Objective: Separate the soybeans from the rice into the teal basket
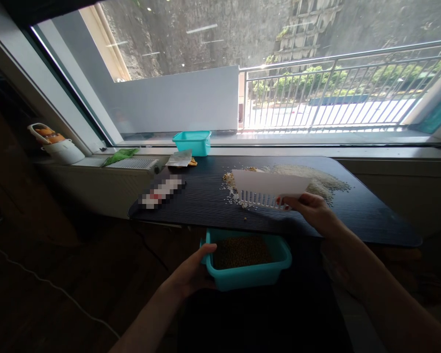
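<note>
My left hand [196, 269] grips the left side of a teal plastic bin [248, 278], thumb over its rim. The bin is just below the table's front edge, with small brown grains or pellets [242, 251] inside. In my right hand [310, 208] is a white slotted scoop [272, 185], held by its lower right part, its slots facing down over the table. Behind and beside the scoop lies a spread of white grains [308, 176]. Some yellowish-brown pieces [228, 180] are mixed with white ones at the scoop's left.
A second teal bin [193, 143] stands by the window at the back of the dark table [202, 196]. Near it lies a whitish packet [180, 158]. A blurred-out flat item [163, 192] rests at the table's left. A green cloth [120, 156] and white pot [64, 151] are further left.
</note>
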Action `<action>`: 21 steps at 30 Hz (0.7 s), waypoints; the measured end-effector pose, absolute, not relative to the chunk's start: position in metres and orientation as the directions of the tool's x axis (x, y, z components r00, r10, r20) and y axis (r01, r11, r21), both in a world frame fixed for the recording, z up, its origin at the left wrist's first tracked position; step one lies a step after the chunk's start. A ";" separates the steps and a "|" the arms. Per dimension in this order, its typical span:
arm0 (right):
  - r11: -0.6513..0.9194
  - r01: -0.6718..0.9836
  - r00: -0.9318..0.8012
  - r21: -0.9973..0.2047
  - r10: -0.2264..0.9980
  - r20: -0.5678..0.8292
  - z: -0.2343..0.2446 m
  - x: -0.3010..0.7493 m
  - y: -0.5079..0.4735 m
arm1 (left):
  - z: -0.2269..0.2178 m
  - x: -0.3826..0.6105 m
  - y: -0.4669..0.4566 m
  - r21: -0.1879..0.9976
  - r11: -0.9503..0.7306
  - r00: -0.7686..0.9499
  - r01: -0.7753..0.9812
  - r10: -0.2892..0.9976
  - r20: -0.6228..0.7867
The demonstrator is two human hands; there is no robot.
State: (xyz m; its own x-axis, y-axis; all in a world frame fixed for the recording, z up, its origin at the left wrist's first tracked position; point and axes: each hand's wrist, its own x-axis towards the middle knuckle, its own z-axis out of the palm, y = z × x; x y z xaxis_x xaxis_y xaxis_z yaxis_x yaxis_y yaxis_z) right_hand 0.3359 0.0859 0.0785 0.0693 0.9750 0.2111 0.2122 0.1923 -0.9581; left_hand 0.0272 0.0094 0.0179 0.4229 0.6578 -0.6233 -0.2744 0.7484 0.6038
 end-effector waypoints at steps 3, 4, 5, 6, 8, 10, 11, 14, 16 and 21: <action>0.195 0.201 0.071 -0.960 0.975 0.213 0.081 0.340 0.080 | 0.020 0.028 0.010 0.597 0.753 0.427 -0.276 0.653 -0.626; 0.198 0.200 0.080 -0.960 0.973 0.218 0.081 0.341 0.079 | 0.020 0.028 0.010 0.596 0.753 0.424 -0.278 0.653 -0.628; 0.201 0.201 0.085 -0.959 0.972 0.221 0.081 0.342 0.078 | 0.021 0.029 0.010 0.596 0.753 0.422 -0.280 0.654 -0.628; 0.204 0.201 0.085 -0.958 0.971 0.224 0.080 0.342 0.078 | 0.021 0.029 0.009 0.597 0.752 0.422 -0.280 0.655 -0.627; 0.207 0.199 0.087 -0.958 0.970 0.228 0.078 0.340 0.079 | 0.022 0.029 0.009 0.600 0.750 0.423 -0.277 0.656 -0.625; 0.203 0.209 0.078 -0.957 0.972 0.223 0.076 0.336 0.080 | 0.021 0.028 0.009 0.604 0.747 0.419 -0.276 0.660 -0.624; 0.200 0.215 0.072 -0.956 0.973 0.220 0.075 0.333 0.080 | 0.021 0.028 0.009 0.606 0.746 0.414 -0.276 0.661 -0.625; 0.198 0.233 0.051 -0.952 0.975 0.216 0.075 0.325 0.080 | 0.020 0.027 0.009 0.613 0.740 0.401 -0.277 0.669 -0.626; 0.205 0.237 0.046 -0.950 0.974 0.222 0.075 0.321 0.079 | 0.020 0.026 0.010 0.614 0.739 0.398 -0.278 0.670 -0.626; 0.216 0.250 0.022 -0.944 0.973 0.229 0.081 0.323 0.076 | 0.022 0.026 0.010 0.609 0.744 0.390 -0.276 0.666 -0.636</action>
